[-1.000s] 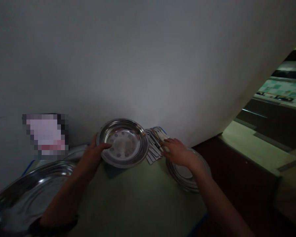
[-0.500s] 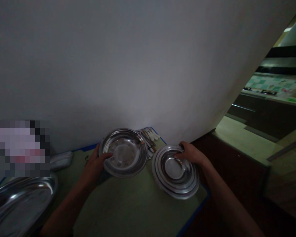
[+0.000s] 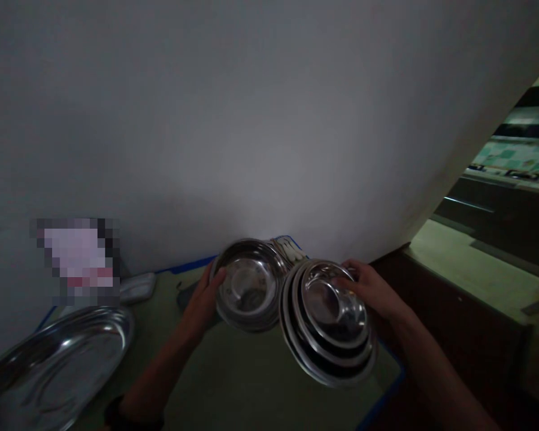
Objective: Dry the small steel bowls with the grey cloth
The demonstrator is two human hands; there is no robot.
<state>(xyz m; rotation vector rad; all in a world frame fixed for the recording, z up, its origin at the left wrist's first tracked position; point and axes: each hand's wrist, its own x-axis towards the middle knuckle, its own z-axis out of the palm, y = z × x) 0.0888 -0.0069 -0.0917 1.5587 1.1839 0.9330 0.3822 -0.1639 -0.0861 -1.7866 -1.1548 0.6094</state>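
Nested bowls [image 3: 330, 317], gripped w/ R hand [image 3: 374, 288], pink obj. [image 3: 78, 254] pixelated

- most of the left hand's [image 3: 204, 299] fingers are lost under the metal bowl [image 3: 249, 287]; whether others are nested beneath can't be told
- same with the right hand [image 3: 375, 291], fingers mostly hidden behind the stacked bowls [image 3: 336, 323]
- cutlery [image 3: 291, 248] at the bowl's 2 o'clock is half blocked, so no count
- oval tray [image 3: 72, 371] at 8 o'clock gets chopped by the left and bottom edges
- whatever's at 9 o'clock has been pixelated [image 3: 78, 257]
- counter [image 3: 498, 179] around 3 o'clock is blurry and cut off by the right edge
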